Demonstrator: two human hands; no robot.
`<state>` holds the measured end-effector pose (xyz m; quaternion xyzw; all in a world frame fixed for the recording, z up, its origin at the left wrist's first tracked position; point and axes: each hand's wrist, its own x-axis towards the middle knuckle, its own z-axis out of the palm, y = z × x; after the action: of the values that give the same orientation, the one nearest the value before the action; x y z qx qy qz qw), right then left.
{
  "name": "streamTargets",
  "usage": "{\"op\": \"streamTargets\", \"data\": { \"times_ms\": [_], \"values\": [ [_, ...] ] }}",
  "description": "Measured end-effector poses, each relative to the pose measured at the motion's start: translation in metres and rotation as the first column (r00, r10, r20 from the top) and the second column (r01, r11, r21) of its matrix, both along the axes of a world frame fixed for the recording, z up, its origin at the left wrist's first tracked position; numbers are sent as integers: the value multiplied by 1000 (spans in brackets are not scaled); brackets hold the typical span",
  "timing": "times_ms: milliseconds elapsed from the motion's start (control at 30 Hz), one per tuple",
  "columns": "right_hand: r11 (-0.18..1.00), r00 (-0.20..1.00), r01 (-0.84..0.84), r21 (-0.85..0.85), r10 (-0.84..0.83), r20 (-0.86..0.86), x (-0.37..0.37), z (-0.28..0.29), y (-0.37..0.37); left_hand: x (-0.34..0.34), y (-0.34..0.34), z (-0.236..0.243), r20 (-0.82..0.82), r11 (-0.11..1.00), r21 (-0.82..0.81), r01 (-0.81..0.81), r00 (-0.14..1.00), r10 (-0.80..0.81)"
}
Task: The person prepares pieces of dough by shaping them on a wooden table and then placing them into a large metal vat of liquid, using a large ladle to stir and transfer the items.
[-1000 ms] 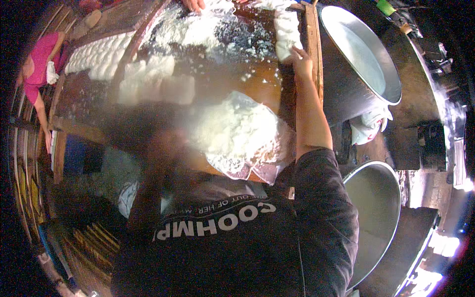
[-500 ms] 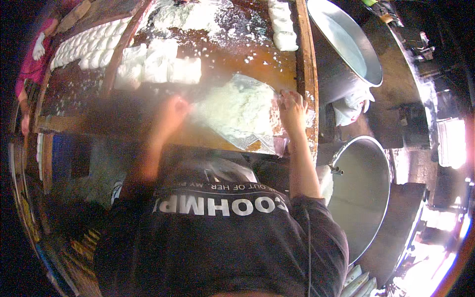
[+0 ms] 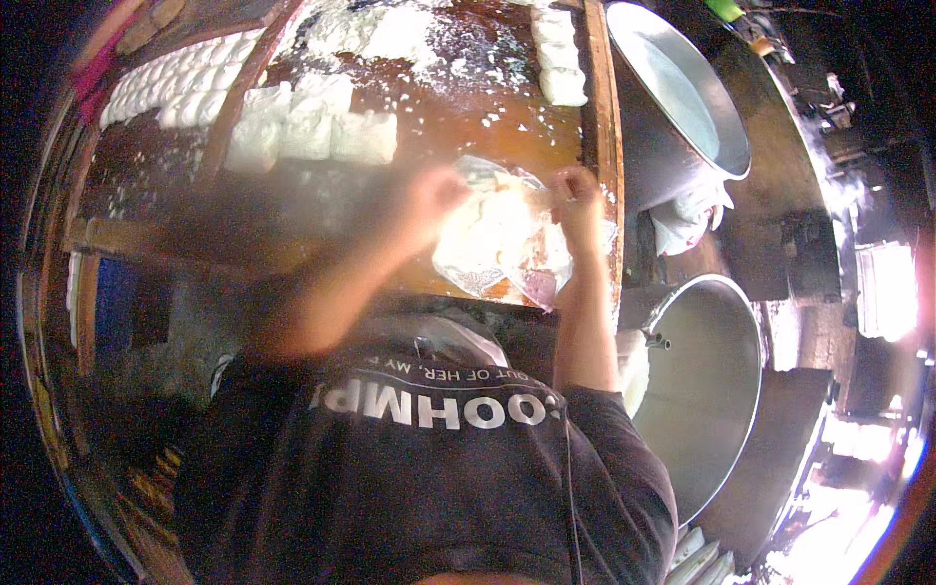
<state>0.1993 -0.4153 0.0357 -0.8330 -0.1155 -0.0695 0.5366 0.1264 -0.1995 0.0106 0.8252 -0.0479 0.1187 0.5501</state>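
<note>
A clear plastic bag (image 3: 468, 263) holding a white, crumbly mass (image 3: 497, 226) lies at the near right of the wooden table. At its far left edge is my left hand (image 3: 444, 190), blurred, its fingers drawn together on the plastic. My right hand (image 3: 575, 187) pinches the bag's far right edge, close to the table's raised wooden border. Bright light washes out much of the white mass, and its exact texture cannot be made out. A pinkish corner of the bag (image 3: 539, 288) reaches over the table's front edge.
White blocks (image 3: 312, 127) stand left of centre on the table (image 3: 487, 127); more white pieces (image 3: 180, 83) fill the far left section. Loose white crumbs (image 3: 380, 29) lie at the back. Two large metal vats (image 3: 707, 390) stand at the right, with a white sack (image 3: 687, 216) between them.
My left hand has swung right and slightly up, bringing the bag's left side inward over the white mass. My right hand stays near the same spot, its fingers more curled.
</note>
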Motion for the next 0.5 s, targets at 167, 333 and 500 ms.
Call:
{"op": "streamTargets", "data": {
  "times_ms": [167, 333, 500],
  "values": [
    [856, 890, -454, -248, 449, -81, 20, 4, 15, -24, -67, 12, 171, 780, 423, 461, 805, -568],
    [766, 856, -516, -384, 473, -207, 56, 8, 71, -6, -33, 8, -185, 964, 247, 95, 982, -49],
    [742, 808, -444, -502, 574, 133, 69, -16, 79, 12, -11, 0, 66, 843, 532, -78, 997, 50]
  ]
}}
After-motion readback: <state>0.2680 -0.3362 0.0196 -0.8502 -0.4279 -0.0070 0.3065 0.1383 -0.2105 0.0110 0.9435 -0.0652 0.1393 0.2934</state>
